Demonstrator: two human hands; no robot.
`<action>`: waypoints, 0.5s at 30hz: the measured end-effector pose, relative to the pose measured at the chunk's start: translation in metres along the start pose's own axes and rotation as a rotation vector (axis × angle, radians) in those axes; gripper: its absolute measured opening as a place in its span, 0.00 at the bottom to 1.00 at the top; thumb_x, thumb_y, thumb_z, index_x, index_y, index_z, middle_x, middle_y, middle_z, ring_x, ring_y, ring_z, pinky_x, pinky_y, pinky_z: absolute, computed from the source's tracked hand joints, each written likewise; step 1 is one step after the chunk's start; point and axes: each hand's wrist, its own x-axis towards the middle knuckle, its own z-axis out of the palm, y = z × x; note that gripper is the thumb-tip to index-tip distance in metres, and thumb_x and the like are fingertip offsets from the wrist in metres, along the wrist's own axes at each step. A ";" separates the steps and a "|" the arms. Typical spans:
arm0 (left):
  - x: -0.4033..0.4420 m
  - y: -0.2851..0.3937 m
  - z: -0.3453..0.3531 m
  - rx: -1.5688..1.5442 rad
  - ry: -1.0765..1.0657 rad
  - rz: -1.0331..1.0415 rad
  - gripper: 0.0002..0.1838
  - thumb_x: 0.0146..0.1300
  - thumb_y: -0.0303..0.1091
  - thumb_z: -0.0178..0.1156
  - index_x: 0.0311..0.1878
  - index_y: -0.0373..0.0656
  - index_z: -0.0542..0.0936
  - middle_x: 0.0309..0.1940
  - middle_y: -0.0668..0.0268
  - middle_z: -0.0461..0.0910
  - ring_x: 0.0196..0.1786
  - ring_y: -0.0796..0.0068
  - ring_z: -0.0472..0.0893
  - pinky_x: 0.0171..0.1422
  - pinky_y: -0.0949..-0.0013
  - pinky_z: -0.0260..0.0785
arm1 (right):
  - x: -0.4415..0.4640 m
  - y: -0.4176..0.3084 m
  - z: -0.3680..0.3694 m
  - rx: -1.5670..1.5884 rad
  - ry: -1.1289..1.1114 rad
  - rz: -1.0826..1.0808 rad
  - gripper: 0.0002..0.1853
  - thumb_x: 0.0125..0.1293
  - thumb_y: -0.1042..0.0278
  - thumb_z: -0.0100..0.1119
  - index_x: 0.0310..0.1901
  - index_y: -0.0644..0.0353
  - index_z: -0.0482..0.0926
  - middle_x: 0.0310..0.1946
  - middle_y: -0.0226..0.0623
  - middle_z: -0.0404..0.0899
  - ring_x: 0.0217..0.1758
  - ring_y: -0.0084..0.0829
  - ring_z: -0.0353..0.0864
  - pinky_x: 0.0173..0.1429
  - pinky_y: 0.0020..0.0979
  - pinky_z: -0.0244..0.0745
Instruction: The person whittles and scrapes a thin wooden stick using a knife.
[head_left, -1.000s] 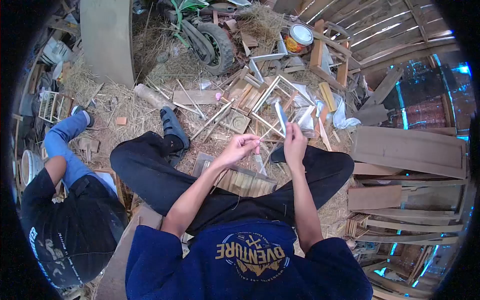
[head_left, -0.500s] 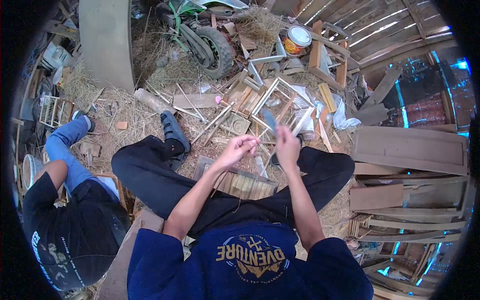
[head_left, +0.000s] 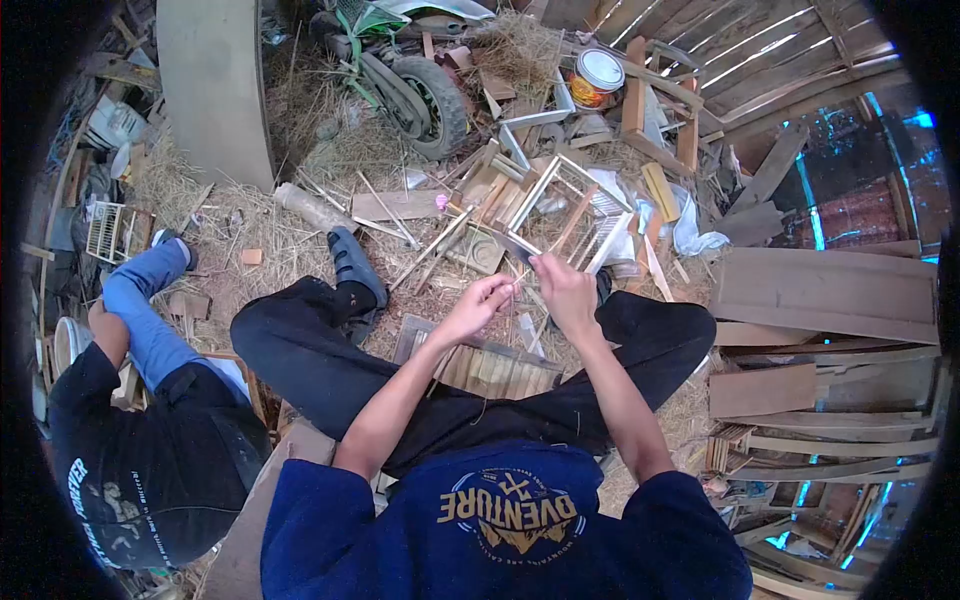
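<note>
Slender stick [head_left: 520, 280] is sitting before your lap, your left hand [head_left: 475, 308] pinching it between fingertips, seemingly to steady it near the knife [head_left: 517, 246], which your right hand [head_left: 568, 296] is clasping, probably for control. The stick is looking pale and straight.

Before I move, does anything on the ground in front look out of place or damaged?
Yes: the slatted frame lies askew, with loose sticks scattered beside it, as if dropped there. To its right, a white sheet looks crumpled. I cannot tell whether anything is broken.
</note>
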 end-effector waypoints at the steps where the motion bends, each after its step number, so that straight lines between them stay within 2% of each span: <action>1: 0.001 0.000 -0.001 -0.020 -0.022 -0.060 0.13 0.78 0.40 0.53 0.51 0.41 0.78 0.28 0.78 0.69 0.29 0.89 0.66 0.32 0.81 0.57 | 0.003 0.005 -0.001 0.024 0.036 0.096 0.13 0.75 0.58 0.55 0.33 0.54 0.75 0.22 0.43 0.79 0.22 0.48 0.81 0.26 0.47 0.71; 3: -0.004 0.007 -0.005 -0.055 -0.061 -0.192 0.13 0.78 0.40 0.53 0.51 0.40 0.77 0.28 0.78 0.70 0.31 0.88 0.67 0.35 0.80 0.60 | 0.008 0.011 0.000 0.084 0.102 0.294 0.12 0.74 0.59 0.56 0.33 0.54 0.75 0.21 0.43 0.79 0.22 0.49 0.80 0.26 0.48 0.71; 4: -0.004 0.003 -0.004 -0.089 -0.074 -0.161 0.14 0.78 0.41 0.53 0.51 0.39 0.77 0.28 0.78 0.70 0.32 0.88 0.67 0.36 0.79 0.61 | 0.009 0.009 0.001 0.094 0.117 0.365 0.12 0.75 0.59 0.55 0.33 0.54 0.75 0.21 0.44 0.79 0.24 0.49 0.81 0.27 0.47 0.71; 7: -0.003 -0.011 -0.003 -0.108 -0.005 -0.100 0.14 0.78 0.41 0.52 0.50 0.39 0.77 0.27 0.78 0.69 0.31 0.88 0.67 0.36 0.79 0.60 | -0.009 -0.005 0.013 0.095 0.007 0.166 0.14 0.76 0.56 0.52 0.34 0.54 0.76 0.22 0.45 0.79 0.26 0.50 0.81 0.29 0.47 0.72; 8: -0.003 -0.013 -0.008 -0.071 -0.027 -0.085 0.13 0.78 0.41 0.52 0.48 0.40 0.78 0.27 0.78 0.69 0.29 0.89 0.66 0.33 0.80 0.58 | -0.012 -0.003 0.014 0.077 0.021 0.152 0.15 0.77 0.55 0.51 0.35 0.55 0.77 0.22 0.45 0.80 0.28 0.51 0.82 0.30 0.47 0.72; 11: -0.006 0.022 -0.002 -0.069 -0.027 -0.208 0.13 0.78 0.40 0.52 0.48 0.40 0.78 0.26 0.79 0.68 0.28 0.90 0.64 0.30 0.80 0.56 | 0.001 0.002 0.001 0.128 0.062 0.311 0.14 0.76 0.56 0.51 0.35 0.56 0.75 0.22 0.47 0.79 0.28 0.52 0.82 0.31 0.48 0.72; 12: -0.005 0.015 0.000 -0.016 -0.020 -0.137 0.12 0.78 0.40 0.52 0.48 0.42 0.78 0.26 0.80 0.67 0.27 0.90 0.63 0.28 0.81 0.53 | 0.004 0.007 0.000 0.118 0.033 0.415 0.14 0.77 0.56 0.49 0.36 0.56 0.75 0.23 0.48 0.79 0.28 0.53 0.82 0.32 0.49 0.72; 15: -0.005 -0.002 -0.001 -0.079 -0.048 -0.130 0.11 0.78 0.40 0.53 0.48 0.43 0.78 0.26 0.80 0.66 0.27 0.89 0.62 0.29 0.80 0.54 | -0.011 -0.004 0.016 0.065 -0.032 0.307 0.14 0.78 0.56 0.48 0.37 0.56 0.75 0.22 0.49 0.79 0.28 0.55 0.82 0.32 0.49 0.72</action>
